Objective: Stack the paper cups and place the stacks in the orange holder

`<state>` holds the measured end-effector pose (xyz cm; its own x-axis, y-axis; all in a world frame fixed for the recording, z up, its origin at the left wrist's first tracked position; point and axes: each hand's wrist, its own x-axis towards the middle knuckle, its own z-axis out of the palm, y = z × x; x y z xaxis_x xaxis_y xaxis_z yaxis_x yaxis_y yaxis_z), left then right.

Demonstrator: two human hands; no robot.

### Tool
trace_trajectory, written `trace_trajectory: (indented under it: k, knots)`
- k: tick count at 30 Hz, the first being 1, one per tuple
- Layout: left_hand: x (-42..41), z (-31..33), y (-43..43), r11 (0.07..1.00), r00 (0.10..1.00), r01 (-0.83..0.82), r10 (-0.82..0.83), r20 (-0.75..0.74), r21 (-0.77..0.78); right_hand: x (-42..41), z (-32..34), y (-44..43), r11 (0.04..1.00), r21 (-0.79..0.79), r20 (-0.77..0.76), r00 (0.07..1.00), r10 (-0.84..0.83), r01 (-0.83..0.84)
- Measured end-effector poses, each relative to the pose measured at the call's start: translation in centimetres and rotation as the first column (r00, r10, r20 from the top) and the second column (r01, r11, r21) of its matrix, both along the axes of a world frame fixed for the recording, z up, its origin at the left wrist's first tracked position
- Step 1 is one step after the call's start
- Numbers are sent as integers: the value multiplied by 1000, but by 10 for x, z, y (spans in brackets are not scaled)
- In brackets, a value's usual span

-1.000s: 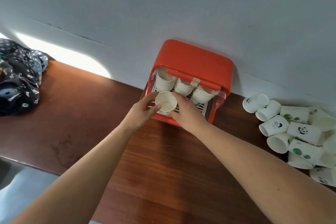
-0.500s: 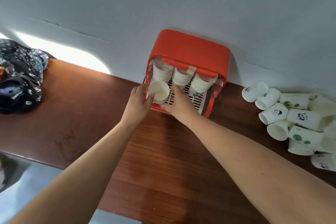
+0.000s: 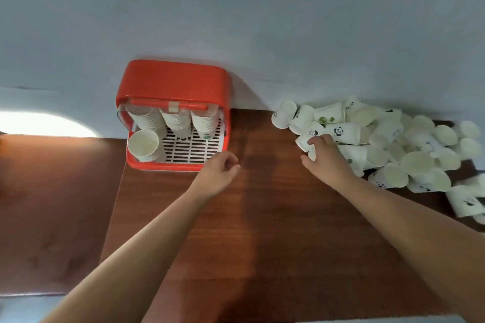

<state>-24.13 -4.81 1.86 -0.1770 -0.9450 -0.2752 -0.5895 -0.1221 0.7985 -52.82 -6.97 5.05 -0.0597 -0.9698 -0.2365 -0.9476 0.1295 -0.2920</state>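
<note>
The orange holder [image 3: 173, 81] stands against the wall with its lid raised. Three stacks of white paper cups [image 3: 175, 120] lean at its back, and a fourth short stack [image 3: 143, 145] sits upright in its front left corner. My left hand [image 3: 219, 173] hovers empty at the holder's front right corner, fingers loosely curled. My right hand [image 3: 326, 153] reaches into the pile of loose paper cups [image 3: 393, 144] on the right, fingers spread over a lying cup [image 3: 304, 140] with a dark print. I cannot tell whether it grips that cup.
The brown wooden table [image 3: 262, 217] runs from the wall to a front edge at the bottom. The cup pile spreads to the right edge of view. A bright patch of light [image 3: 42, 123] falls at the left by the wall.
Both hands let go of the cup stack, which now stands in the holder's front left corner. My right hand moved right to the loose cups. The view shifted right.
</note>
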Motion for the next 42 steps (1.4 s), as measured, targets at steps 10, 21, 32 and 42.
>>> trace_trajectory:
  k: [10, 21, 32, 42]
  knots:
    - [-201, -10, -78, 990, 990, 135, -137, 33, 41, -140, -19, -15, 997, -71, -44, 998, 36, -39]
    - [-285, -58, -93, 999, 935, -24, 13, 355, 26, -193, -58, -22, 976, -31, -43, 976, 212, -214]
    - [-270, -66, -116, 968, 959, -122, 59, 277, 217, -194, -52, -38, 973, 4, 86, 970, 228, -229]
    - [-190, -34, -62, 877, 865, -365, 444, -235, 313, -151, -7, -38, 967, -88, 218, 943, 252, -238]
